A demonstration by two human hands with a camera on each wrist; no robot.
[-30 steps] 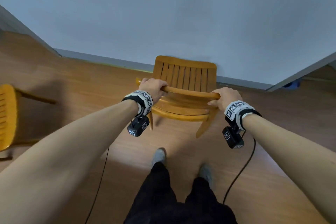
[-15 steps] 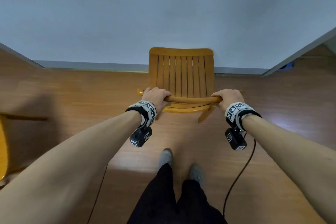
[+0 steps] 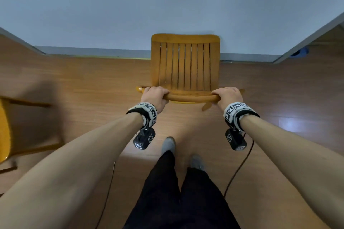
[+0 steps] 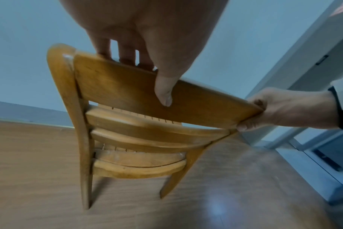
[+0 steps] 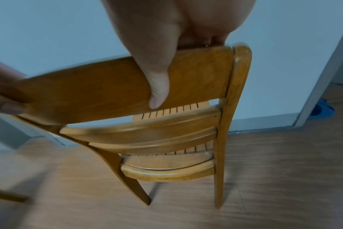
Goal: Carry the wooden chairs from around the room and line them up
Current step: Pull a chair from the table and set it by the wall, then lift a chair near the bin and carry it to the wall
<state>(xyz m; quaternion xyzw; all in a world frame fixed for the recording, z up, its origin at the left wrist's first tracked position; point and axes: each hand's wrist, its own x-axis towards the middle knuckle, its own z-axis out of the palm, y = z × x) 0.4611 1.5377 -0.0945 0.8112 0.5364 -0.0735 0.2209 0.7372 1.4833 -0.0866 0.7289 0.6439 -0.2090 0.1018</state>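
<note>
A wooden chair with a slatted seat stands in front of me, its seat front toward the wall. My left hand grips the left end of its top back rail and my right hand grips the right end. The left wrist view shows my left hand with its thumb on the rail's rear face and the fingers over the top. My right hand holds the same way in the right wrist view. Whether the legs touch the floor I cannot tell. A second wooden chair is cut off at the left edge.
A pale wall with grey skirting runs just beyond the chair. At the right is a door frame with a blue object on the floor behind it. My feet and a black cable are on the wooden floor.
The chair has swung from an angle to square with the wall and moved closer to it. Both hands kept their hold on the top rail.
</note>
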